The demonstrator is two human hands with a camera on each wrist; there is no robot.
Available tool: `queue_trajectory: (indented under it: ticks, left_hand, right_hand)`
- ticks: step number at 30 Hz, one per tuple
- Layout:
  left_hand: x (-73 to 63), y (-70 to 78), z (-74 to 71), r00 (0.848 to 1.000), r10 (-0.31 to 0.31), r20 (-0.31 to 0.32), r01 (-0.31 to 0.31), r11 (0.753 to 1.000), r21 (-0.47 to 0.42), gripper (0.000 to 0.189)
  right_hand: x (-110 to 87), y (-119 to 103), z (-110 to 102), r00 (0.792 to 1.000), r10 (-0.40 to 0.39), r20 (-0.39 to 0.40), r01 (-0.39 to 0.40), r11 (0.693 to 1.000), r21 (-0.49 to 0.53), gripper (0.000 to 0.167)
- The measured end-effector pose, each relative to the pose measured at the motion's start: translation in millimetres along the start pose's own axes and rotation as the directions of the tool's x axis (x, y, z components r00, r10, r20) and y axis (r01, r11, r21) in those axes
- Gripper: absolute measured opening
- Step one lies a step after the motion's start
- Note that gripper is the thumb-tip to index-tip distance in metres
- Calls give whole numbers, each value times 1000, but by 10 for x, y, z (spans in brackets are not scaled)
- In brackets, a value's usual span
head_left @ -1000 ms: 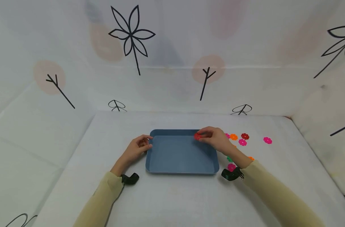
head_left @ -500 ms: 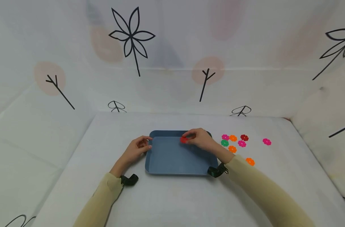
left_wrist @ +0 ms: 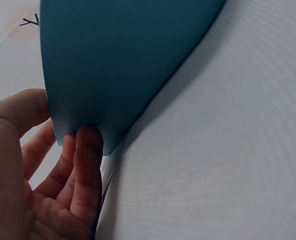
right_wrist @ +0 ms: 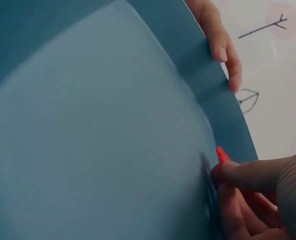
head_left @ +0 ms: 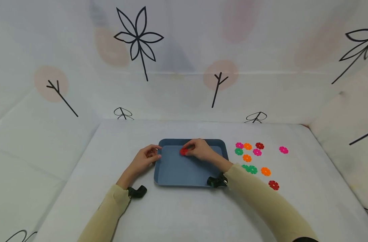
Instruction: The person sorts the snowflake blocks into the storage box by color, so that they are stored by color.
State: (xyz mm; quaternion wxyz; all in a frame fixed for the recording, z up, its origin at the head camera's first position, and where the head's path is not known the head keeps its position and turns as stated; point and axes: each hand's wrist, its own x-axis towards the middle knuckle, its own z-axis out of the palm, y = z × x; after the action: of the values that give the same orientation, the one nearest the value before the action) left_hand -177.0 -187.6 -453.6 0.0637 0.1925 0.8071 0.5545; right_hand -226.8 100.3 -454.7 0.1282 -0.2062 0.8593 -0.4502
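Note:
A blue rectangular tray lies on the white table. At its left end my left hand holds the rim, with thumb and fingers at the edge. The left wrist view shows fingertips against the tray's outer wall. Over the tray's left-centre part, my right hand pinches a thin red flower-shaped piece between thumb and fingers. In the right wrist view the red piece is mostly hidden by the fingers, above the tray floor, where a dark reflection or shadow shows.
Right of the tray lie several flower-shaped pieces: pink, orange, green and dark red. One pink piece lies farther right. A white cloth wall with drawn plants stands behind the table.
My right hand has moved left across the tray with the red flower-shaped piece in its pinch. The left hand stays at the tray's left rim. More loose pieces are uncovered on the right.

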Motion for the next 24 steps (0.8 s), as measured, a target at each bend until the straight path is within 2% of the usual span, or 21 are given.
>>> queue_trajectory:
  ticks: [5, 14, 24]
  left_hand:
    - [3, -9, -3, 1000, 7, -2, -7, 1000, 10, 36]
    - [9, -12, -10, 1000, 0, 2, 0, 1000, 1, 37]
    - [20, -34, -5, 1000, -19, 16, 20, 998, -58, 38]
  right_hand:
    - [41, 10, 55, 1000, 6, -4, -6, 1000, 24, 25]
    - [145, 56, 104, 995, -70, 69, 72, 997, -31, 25]
    - [285, -7, 98, 991, -40, 131, 46, 998, -43, 26]
